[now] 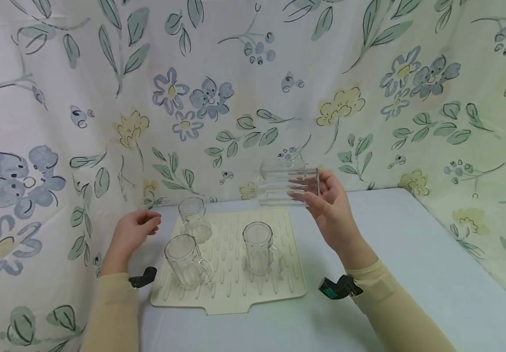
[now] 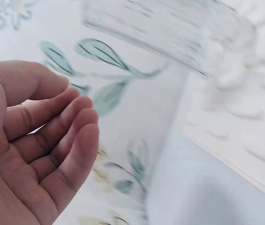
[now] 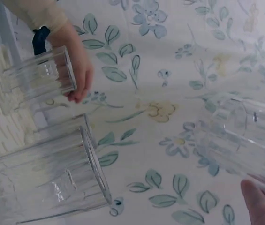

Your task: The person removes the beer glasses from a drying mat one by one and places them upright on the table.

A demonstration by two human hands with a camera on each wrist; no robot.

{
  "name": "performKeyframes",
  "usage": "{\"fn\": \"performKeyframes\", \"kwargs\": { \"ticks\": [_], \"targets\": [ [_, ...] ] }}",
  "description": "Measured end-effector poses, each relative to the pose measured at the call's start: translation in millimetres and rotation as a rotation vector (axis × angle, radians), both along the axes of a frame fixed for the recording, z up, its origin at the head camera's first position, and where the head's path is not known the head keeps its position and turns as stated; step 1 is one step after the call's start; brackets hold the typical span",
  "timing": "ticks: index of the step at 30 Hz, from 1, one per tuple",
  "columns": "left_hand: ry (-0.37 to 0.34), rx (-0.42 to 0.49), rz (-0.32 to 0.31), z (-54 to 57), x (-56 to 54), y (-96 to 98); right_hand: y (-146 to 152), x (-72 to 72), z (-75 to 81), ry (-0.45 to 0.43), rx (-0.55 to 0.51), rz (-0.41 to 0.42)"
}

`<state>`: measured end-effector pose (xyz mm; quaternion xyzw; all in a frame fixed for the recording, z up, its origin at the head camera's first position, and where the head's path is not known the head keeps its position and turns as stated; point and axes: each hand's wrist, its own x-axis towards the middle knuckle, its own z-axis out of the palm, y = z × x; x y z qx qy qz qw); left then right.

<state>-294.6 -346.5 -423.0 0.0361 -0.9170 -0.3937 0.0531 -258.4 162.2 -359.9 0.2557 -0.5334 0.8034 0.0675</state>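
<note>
Four clear glass mugs are in view, three on the mat and one in the right hand (image 1: 333, 215). That hand grips the raised clear glass mug (image 1: 275, 188) at its right-hand end, with the thumb on the near side and the other fingers showing through the glass; whether those fingers lie inside or behind it I cannot tell. The mug lies sideways in the air, clear of the mat, its handle on the upper side.

The left hand (image 1: 131, 234) holds nothing. Its fingers are loosely bent, the thumb close to the forefinger, and it hovers by the left edge of the cream ridged rectangular mat (image 1: 226, 299), near the far-left clear glass mug (image 1: 196, 222). The near-left clear glass mug (image 1: 184, 263) stands just in front of that one, its handle pointing right. Apart from both, toward the mat's right side, stands the right-hand clear glass mug (image 1: 258, 252), its handle also to the right.

The mat lies on a white table (image 1: 393, 230), with a white cloth (image 1: 235, 54) printed with blue and yellow flowers and green leaves hanging behind. Both forearms wear pale yellow sleeves (image 1: 112, 308), each with a small black device (image 1: 340, 287) at the wrist.
</note>
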Motion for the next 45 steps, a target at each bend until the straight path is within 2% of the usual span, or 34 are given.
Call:
{"fn": "performKeyframes", "kwargs": {
  "ticks": [2, 5, 9, 13, 16, 18, 23, 28, 32, 36, 45],
  "targets": [
    [0.064, 0.012, 0.032, 16.1, 7.1, 7.5, -1, 1.1, -0.9, 0.006, -0.009, 0.009],
    [0.159, 0.012, 0.048, 36.0, 16.7, 20.9, -3, 3.5, -1.8, 0.014, -0.025, 0.026],
    [0.272, 0.030, 0.017, 58.8, 33.0, 46.8, -7, 8.4, -1.5, -0.001, -0.032, 0.043],
    [0.422, 0.056, -0.077, 71.7, 45.6, 77.1, -12, 12.4, -2.0, -0.019, -0.024, 0.063],
    [0.511, 0.090, -0.193, 73.2, 50.1, 98.6, -16, 15.0, -3.7, -0.023, -0.025, 0.080],
    [0.535, 0.147, -0.288, 73.5, 53.6, 113.5, -19, 17.1, -4.7, -0.024, -0.023, 0.087],
    [0.516, 0.307, -0.517, 71.9, 61.5, 148.8, -25, 22.4, -5.8, -0.021, -0.017, 0.102],
    [0.454, 0.431, -0.634, 65.5, 65.4, 173.9, -31, 26.5, -5.8, -0.013, 0.007, 0.106],
    [0.407, 0.547, -0.674, 59.6, 66.2, 186.3, -34, 29.5, -6.1, -0.010, 0.009, 0.123],
    [0.370, 0.660, -0.681, 55.7, 68.1, 193.4, -38, 32.9, -6.6, -0.016, -0.002, 0.145],
    [0.344, 0.806, -0.686, 57.5, 74.5, 200.0, -44, 36.9, -10.6, -0.034, -0.004, 0.194]
  ]
}}
